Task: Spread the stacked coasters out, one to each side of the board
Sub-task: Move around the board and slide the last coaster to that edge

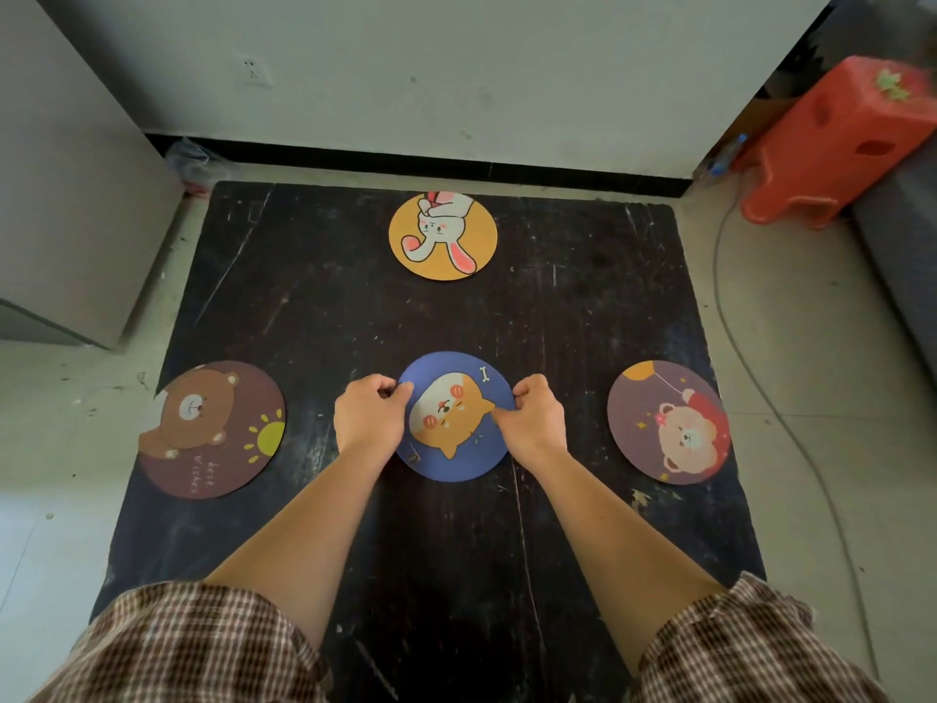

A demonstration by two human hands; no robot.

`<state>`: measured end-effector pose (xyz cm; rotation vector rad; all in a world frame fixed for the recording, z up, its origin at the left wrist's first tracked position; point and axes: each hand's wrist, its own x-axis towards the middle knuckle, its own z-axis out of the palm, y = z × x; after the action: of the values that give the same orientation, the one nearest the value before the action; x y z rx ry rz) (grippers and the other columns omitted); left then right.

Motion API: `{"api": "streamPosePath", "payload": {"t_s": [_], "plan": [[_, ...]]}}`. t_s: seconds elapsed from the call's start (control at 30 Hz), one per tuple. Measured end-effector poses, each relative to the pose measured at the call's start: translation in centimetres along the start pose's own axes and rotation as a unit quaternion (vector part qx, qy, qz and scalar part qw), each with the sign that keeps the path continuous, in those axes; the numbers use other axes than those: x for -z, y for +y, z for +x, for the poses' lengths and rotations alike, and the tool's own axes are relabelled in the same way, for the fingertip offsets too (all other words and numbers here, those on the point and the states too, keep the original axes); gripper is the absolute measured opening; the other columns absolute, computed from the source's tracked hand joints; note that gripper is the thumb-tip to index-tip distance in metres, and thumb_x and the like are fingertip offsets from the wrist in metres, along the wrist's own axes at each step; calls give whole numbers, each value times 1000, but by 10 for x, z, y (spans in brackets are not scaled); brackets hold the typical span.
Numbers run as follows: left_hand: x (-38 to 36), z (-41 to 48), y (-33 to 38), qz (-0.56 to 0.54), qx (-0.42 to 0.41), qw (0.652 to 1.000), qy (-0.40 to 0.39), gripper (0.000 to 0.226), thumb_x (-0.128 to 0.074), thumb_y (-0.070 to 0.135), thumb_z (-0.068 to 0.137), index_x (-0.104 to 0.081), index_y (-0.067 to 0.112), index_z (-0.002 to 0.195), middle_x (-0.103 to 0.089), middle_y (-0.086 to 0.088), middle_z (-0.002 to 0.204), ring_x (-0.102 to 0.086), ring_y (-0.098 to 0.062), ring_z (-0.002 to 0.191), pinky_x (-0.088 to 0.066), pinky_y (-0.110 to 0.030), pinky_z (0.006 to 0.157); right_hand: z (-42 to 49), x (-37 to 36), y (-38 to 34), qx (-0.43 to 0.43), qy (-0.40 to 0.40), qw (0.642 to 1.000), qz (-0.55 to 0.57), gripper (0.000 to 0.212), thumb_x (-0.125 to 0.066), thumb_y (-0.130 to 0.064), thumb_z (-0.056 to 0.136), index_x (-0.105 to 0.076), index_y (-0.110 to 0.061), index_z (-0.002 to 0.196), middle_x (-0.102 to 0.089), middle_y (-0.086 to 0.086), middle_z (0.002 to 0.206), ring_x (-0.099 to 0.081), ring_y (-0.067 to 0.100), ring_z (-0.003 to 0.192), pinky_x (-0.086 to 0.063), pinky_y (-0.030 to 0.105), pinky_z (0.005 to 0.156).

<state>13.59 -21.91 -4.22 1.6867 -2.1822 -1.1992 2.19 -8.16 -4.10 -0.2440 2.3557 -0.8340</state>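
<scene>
A black scratched board (pixel 304 307) lies on the floor. A blue round coaster with an orange dog (pixel 456 428) sits in its middle. My left hand (pixel 367 416) pinches the coaster's left edge and my right hand (pixel 535 416) pinches its right edge. A yellow rabbit coaster (pixel 442 235) lies at the far side of the board. A brown bear coaster (pixel 213 431) lies at the left side, overhanging the edge slightly. A purple coaster with a pink bear (pixel 668 422) lies at the right side.
A red plastic stool (pixel 841 144) stands at the back right on the floor. A thin cable (pixel 730 327) runs along the floor right of the board. A grey cabinet (pixel 66 195) stands at the left. The wall with a socket is behind.
</scene>
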Motion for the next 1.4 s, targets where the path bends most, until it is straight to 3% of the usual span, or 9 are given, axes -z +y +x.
{"api": "streamPosePath", "payload": {"t_s": [0.1,0.2,0.33,0.43,0.6,0.87,1.07,1.2,1.4], "plan": [[9,-6,-4,-57,62,996,-13,27,-64,32,85,-64,12,67,-59,-1,62,-53,-20,64,-39,-28,55,-7,3,6,22,21,1000,0,26,-66,-14,82,-56,-16,106,-56,-4,97,-53,8,75,-37,16,53],[14,-22,-9,-176,154,972,-39,27,-65,30,86,-66,6,73,-58,-4,63,-53,-20,60,-44,-30,61,-22,4,14,6,33,999,-2,33,-67,-20,83,-56,-14,114,-55,-1,107,-53,11,84,-36,15,54],[17,-55,-20,-247,211,942,-78,28,-62,27,89,-59,11,66,-57,-1,63,-51,-14,54,-42,-28,54,-53,2,28,-45,36,998,-4,27,-63,-36,85,-52,-14,97,-57,-1,85,-52,7,67,-35,22,48],[15,-85,-29,-265,216,935,-90,27,-62,26,89,-61,11,66,-60,0,63,-52,-12,54,-43,-26,52,-80,-3,33,-148,5,985,91,36,-60,-43,85,-58,-8,95,-65,4,79,-63,16,65,-50,27,52],[10,-141,-48,-291,221,924,-111,19,-66,25,84,-67,13,70,-68,2,63,-56,-10,51,-42,-24,50,-120,-11,52,-173,-21,943,285,19,-57,-13,90,-57,-6,107,-69,13,84,-69,21,62,-57,28,55],[17,-197,-98,-361,250,895,-77,17,-74,28,77,-70,13,82,-70,-4,76,-61,-14,63,-44,-25,54,-162,11,95,-129,-97,962,222,31,-53,-6,91,-55,-11,121,-64,8,91,-59,16,61,-51,27,52],[23,-241,-130,-320,217,920,-63,12,-75,14,77,-73,9,87,-65,-2,63,-52,-11,51,-41,-21,48,-199,17,134,-68,-113,984,119,41,-56,-13,91,-49,-20,131,-65,5,87,-57,12,57,-46,22,45],[24,-270,-148,-281,188,939,-66,11,-74,12,78,-72,8,89,-64,-2,62,-52,-10,52,-41,-18,47,-219,11,150,-67,-88,989,96,35,-62,-16,89,-56,-15,123,-66,7,105,-60,13,71,-47,24,55],[25,-292,-165,-296,197,933,-49,10,-75,7,77,-70,9,86,-68,-2,68,-59,-11,55,-46,-14,44,-237,4,165,-60,-67,989,120,25,-66,-13,84,-62,-11,108,-68,9,95,-65,23,85,-56,44,81]]}}
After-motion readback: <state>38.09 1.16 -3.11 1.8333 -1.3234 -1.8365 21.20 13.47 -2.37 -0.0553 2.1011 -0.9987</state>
